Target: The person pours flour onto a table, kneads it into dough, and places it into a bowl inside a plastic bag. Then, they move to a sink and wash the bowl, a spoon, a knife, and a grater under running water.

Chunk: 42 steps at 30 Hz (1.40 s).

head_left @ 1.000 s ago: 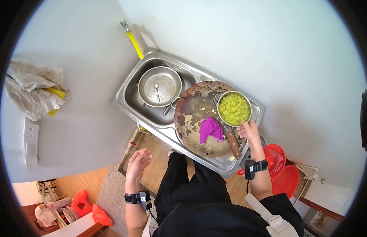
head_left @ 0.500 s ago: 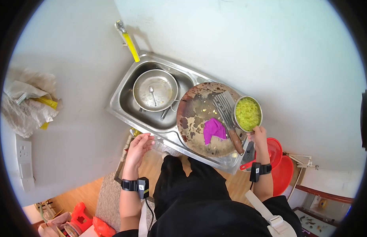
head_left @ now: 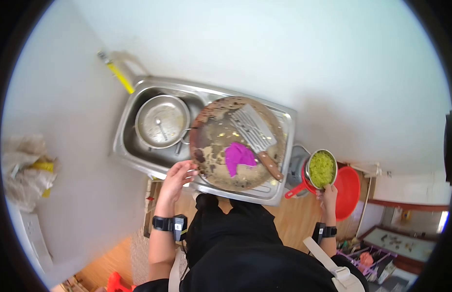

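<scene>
Shift: right hand (head_left: 328, 195) grips bowl (head_left: 322, 169), now off pan (head_left: 213, 146).
Left hand (head_left: 176, 179): fingers spread, at pan rim.
Count: one bowl, one pan.

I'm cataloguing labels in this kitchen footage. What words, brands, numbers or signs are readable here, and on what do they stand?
No text is legible.
Wrist device on the left arm: a small pale mark, too small and blurred to read.
Wok, steel bowl, sink: no lettering visible.
</scene>
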Each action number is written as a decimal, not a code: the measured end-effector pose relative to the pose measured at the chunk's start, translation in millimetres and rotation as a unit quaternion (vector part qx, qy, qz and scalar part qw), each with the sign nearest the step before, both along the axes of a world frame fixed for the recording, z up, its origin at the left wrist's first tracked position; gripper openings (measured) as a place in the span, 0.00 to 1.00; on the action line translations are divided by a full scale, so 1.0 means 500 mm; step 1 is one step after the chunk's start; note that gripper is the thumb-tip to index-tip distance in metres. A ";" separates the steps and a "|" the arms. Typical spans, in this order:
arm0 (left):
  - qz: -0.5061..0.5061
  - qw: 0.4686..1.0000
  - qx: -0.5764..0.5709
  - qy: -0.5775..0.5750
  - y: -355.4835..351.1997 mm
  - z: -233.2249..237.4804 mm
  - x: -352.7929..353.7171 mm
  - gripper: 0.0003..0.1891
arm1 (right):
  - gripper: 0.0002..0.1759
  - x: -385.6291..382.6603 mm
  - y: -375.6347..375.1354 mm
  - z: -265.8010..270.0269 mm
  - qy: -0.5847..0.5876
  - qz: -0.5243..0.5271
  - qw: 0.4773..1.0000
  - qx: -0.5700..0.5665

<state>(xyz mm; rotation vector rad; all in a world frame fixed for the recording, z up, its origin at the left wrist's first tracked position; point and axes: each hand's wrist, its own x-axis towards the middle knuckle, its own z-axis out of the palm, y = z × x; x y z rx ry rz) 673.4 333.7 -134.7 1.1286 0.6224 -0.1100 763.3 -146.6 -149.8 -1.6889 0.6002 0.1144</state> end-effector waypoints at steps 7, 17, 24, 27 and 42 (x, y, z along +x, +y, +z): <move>0.010 1.000 -0.010 0.025 -0.035 -0.010 0.005 0.13 | 0.10 0.016 -0.092 -0.030 -0.015 -0.084 0.996 0.014; -0.157 0.986 0.047 0.034 -0.140 0.051 0.105 0.13 | 0.11 0.115 0.026 -0.017 -0.049 0.075 0.996 0.015; -0.086 0.992 0.064 0.071 -0.126 0.020 0.043 0.13 | 0.09 0.159 0.188 0.008 0.001 0.233 0.970 0.071; -0.050 0.992 0.061 0.097 -0.092 0.020 0.004 0.13 | 0.10 0.186 0.258 0.021 -0.020 0.305 0.950 0.070; 0.019 0.996 -0.038 0.075 0.238 -0.090 0.005 0.12 | 0.10 0.197 0.438 0.031 0.006 0.182 0.982 0.043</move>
